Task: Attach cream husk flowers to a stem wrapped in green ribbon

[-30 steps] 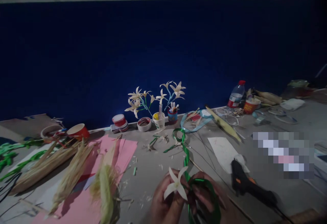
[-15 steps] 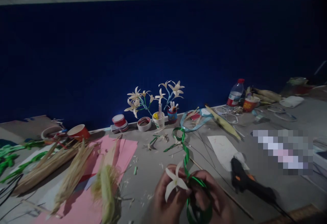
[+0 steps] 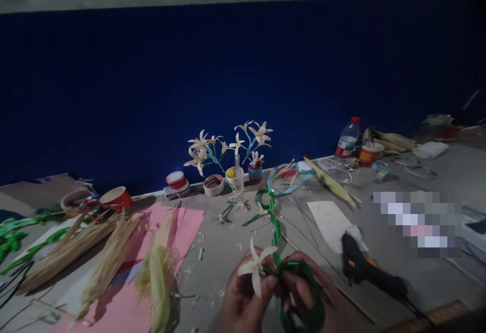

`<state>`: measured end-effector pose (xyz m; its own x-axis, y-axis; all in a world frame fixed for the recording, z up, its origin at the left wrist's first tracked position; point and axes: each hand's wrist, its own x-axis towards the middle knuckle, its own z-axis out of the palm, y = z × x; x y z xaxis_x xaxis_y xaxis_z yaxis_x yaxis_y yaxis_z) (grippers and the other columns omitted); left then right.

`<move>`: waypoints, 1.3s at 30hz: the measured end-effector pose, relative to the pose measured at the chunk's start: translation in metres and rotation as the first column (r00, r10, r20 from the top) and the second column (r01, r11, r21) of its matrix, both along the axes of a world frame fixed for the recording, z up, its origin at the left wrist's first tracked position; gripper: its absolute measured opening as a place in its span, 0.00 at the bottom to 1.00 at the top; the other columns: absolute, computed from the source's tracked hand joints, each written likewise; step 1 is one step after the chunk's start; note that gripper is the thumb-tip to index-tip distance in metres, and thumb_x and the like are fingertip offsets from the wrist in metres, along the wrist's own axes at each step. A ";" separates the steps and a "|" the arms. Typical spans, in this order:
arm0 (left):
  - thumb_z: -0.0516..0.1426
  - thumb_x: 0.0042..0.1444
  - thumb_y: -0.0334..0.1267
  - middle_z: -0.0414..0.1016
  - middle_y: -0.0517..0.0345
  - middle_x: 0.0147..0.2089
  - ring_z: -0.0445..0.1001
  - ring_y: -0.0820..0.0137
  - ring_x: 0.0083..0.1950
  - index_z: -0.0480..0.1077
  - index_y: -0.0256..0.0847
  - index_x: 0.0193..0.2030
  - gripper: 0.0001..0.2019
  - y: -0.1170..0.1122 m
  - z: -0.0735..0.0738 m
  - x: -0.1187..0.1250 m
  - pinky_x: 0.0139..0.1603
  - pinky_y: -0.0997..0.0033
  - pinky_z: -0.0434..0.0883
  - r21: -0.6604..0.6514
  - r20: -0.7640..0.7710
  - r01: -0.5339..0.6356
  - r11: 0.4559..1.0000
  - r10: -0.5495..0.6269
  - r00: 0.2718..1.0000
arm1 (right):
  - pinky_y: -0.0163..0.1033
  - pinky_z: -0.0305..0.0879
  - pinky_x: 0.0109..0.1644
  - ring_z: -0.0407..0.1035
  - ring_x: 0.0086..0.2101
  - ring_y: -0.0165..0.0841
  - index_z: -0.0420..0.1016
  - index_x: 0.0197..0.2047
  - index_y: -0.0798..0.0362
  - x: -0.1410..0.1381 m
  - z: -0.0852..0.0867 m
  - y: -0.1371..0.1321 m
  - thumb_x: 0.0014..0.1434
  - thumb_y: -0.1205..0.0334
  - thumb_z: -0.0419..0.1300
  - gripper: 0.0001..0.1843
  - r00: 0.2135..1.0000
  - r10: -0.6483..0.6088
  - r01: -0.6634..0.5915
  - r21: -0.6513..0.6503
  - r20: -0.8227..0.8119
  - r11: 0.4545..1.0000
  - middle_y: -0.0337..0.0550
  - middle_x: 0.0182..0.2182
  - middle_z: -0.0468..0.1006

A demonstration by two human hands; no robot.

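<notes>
My left hand is closed on a small cream paper flower, pinching it at its base. My right hand is closed on a shiny green ribbon right beside the flower. The ribbon loops round my right fingers and trails away across the grey table to a curl farther back. Both hands sit at the bottom middle of the view, touching each other.
A black glue gun lies right of my hands. Corn husks and a corn cob lie on pink paper to the left. Finished flowers, small pots, a red cup and a water bottle line the blue wall.
The flower has turned in my left fingers, its petals now pointing differently. My right hand has worked the green ribbon closer round the flower's base. The view shifted slightly.
</notes>
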<state>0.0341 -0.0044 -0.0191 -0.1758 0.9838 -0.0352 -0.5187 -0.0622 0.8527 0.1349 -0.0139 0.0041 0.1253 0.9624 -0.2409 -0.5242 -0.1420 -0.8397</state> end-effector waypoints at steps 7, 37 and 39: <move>0.70 0.42 0.44 0.78 0.57 0.29 0.74 0.69 0.29 0.78 0.38 0.35 0.16 0.003 0.009 -0.004 0.30 0.73 0.72 0.025 -0.057 0.025 0.999 -0.024 0.998 | 0.36 0.66 0.34 0.69 0.27 0.34 0.77 0.32 0.48 0.015 -0.008 0.003 0.53 0.47 0.67 0.14 0.968 0.121 -0.169 0.217 0.220 0.962 0.39 0.25 0.77; 0.70 0.42 0.46 0.75 0.58 0.27 0.72 0.67 0.32 0.78 0.38 0.28 0.14 0.005 0.020 -0.010 0.36 0.72 0.70 0.045 -0.154 0.126 0.991 -0.117 0.981 | 0.37 0.68 0.35 0.73 0.31 0.38 0.80 0.33 0.44 0.020 -0.006 0.002 0.57 0.65 0.64 0.05 0.826 -0.260 -0.118 0.605 0.500 0.788 0.42 0.30 0.80; 0.70 0.41 0.46 0.76 0.56 0.29 0.73 0.66 0.34 0.78 0.38 0.29 0.14 0.005 0.018 -0.010 0.38 0.71 0.71 0.047 -0.134 0.115 0.992 -0.108 0.985 | 0.36 0.66 0.31 0.70 0.28 0.35 0.77 0.29 0.47 0.020 -0.006 0.003 0.57 0.59 0.64 0.06 0.880 -0.109 -0.140 0.471 0.463 0.871 0.41 0.28 0.77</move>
<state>0.0244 0.0003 -0.0016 -0.0649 0.9973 0.0346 -0.4094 -0.0582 0.9105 0.1549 -0.0113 -0.0019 0.0850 0.9399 0.3307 -0.0595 0.3361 -0.9399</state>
